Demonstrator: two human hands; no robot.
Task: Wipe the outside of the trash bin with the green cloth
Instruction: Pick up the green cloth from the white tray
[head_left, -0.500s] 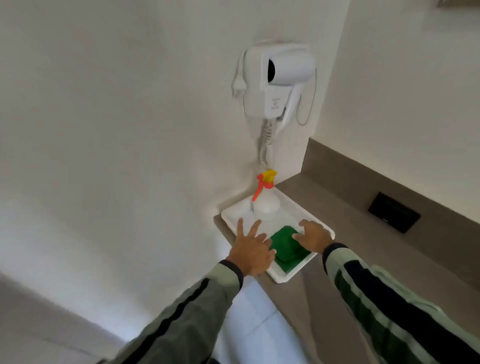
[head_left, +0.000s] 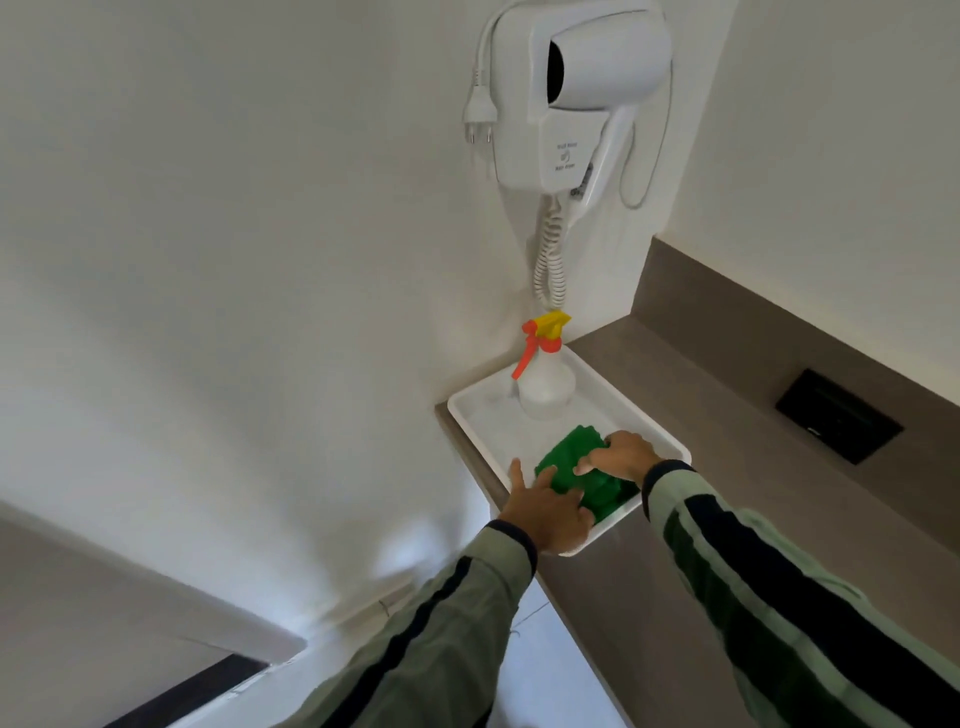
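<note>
The green cloth (head_left: 574, 462) lies bunched in the near half of a white tray (head_left: 483, 415) on the counter's left end. My right hand (head_left: 621, 457) rests on the cloth's right side with fingers curled into it. My left hand (head_left: 545, 512) lies over the tray's near left corner, fingers spread, fingertips touching the cloth's left edge. No trash bin is in view.
A white spray bottle (head_left: 545, 387) with an orange and yellow trigger stands at the tray's far end. Above it a white hair dryer (head_left: 576, 93) hangs on the wall with a coiled cord. The grey-brown counter (head_left: 727, 467) runs right, with a black socket plate (head_left: 839, 415) on its backsplash.
The view has closed in on the tray. The cloth has bunched up from flat. My right hand has curled onto it and my left hand has slid toward the cloth.
</note>
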